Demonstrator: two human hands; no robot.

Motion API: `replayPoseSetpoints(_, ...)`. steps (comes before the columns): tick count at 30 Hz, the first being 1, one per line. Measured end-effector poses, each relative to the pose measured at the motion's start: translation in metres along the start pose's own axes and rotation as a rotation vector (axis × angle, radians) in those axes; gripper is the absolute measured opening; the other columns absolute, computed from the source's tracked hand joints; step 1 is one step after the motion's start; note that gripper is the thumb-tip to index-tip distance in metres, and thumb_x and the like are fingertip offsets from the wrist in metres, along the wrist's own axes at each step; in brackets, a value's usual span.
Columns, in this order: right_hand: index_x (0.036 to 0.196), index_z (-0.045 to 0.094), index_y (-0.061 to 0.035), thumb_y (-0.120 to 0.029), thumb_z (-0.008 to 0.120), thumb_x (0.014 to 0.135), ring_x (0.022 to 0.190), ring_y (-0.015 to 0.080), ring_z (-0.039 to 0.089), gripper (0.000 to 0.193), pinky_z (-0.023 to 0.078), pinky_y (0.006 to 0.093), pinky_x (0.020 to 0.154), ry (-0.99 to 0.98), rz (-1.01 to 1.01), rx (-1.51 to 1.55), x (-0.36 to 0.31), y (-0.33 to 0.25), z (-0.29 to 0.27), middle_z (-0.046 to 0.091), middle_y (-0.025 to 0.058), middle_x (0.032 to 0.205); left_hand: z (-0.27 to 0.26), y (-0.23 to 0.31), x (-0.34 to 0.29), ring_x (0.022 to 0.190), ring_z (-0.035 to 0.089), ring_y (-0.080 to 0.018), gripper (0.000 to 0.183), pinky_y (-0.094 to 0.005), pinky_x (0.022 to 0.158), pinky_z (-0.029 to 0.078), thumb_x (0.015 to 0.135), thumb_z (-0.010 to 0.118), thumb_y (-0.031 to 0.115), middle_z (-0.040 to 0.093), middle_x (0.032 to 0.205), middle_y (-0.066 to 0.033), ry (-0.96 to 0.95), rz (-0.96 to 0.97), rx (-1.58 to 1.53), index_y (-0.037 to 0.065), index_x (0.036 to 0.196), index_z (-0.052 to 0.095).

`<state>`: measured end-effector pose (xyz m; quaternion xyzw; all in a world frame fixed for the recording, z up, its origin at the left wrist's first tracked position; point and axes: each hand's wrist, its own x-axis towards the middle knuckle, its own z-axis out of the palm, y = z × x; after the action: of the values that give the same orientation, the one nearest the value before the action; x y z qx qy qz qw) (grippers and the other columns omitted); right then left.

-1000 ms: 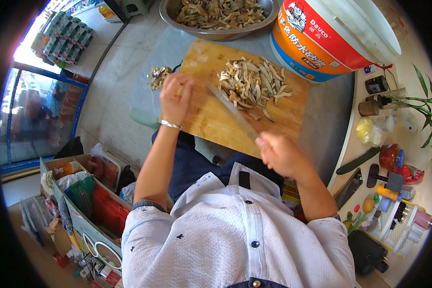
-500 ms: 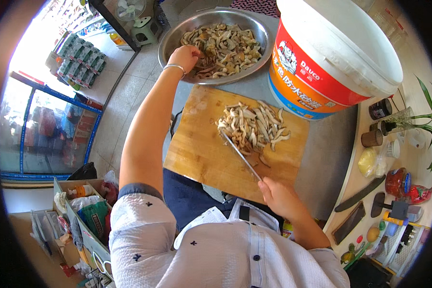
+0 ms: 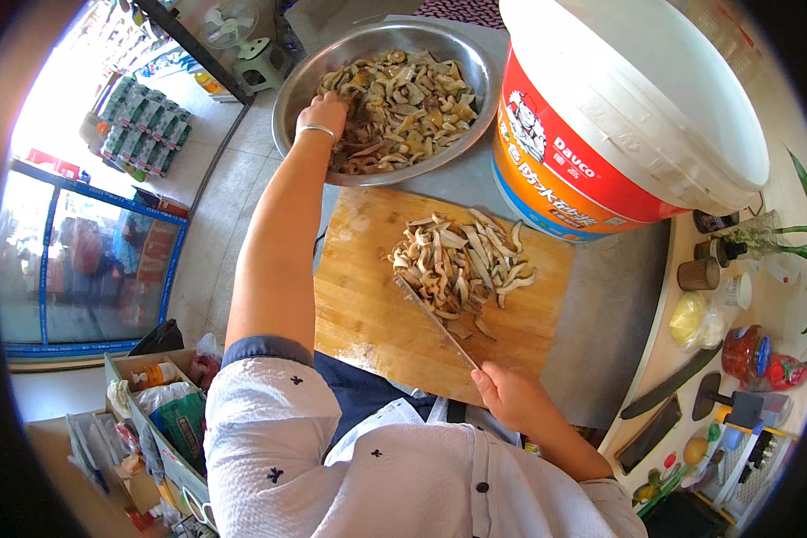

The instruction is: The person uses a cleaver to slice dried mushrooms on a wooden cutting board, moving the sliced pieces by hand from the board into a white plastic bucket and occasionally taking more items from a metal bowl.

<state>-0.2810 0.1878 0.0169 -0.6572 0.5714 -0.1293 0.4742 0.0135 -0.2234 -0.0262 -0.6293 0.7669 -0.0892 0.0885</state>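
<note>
My left hand (image 3: 324, 115) reaches into the left side of a wide steel bowl (image 3: 286, 99), fingers curled down at the edge of the mushroom slices (image 3: 412, 103). Its fingertips are partly hidden, so what they hold cannot be made out. My right hand (image 3: 514, 394) is closed round the handle of a kitchen knife (image 3: 441, 325), its blade slanting up and left across a wooden cutting board (image 3: 359, 287). Against the blade's far side lies a loose heap of pale mushroom strips (image 3: 466, 264). The board sits directly before my body, with the bowl just beyond it.
A large white bucket with a red and orange label (image 3: 592, 152) stands close to the board's far right corner. Along the right, a shelf carries jars (image 3: 744, 351), a dark long blade-like item (image 3: 671, 384) and small cups. Open bins (image 3: 166, 394) stand at the lower left.
The knife and my right hand have shifted slightly left and down. My left hand stays in the bowl, its fingers tucked lower. The whole view has shifted a little.
</note>
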Motion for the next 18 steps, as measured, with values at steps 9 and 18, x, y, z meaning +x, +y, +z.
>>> replayPoseSetpoints(9, 0.081, 0.052, -0.0020, -0.030, 0.045, 0.098, 0.063, 0.0378, 0.058, 0.033, 0.044, 0.0446, 0.057, 0.091, -0.026, -0.018, -0.002, 0.001, 0.009, 0.059, 0.0180, 0.066, -0.030, -0.016, -0.023, 0.098, 0.061, -0.0260, 0.024, -0.0352, 0.083, 0.051, 0.086, 0.060, 0.021, 0.062, 0.104, -0.0110, 0.418, -0.120, -0.421, 0.009, 0.106, 0.065)
replayPoseSetpoints(18, 0.078, 0.049, -0.0057, -0.031, 0.042, 0.101, 0.048, 0.0117, 0.050, 0.035, 0.041, 0.0300, 0.046, 0.042, -0.005, 0.115, 0.002, 0.017, 0.012, 0.051, 0.0008, 0.056, -0.064, 0.008, -0.151, 0.067, 0.057, -0.0087, 0.008, -0.0200, 0.055, 0.047, 0.094, 0.056, 0.014, 0.061, 0.081, 0.0009, -0.023, -0.286, -2.073, 0.008, 0.098, 0.060)
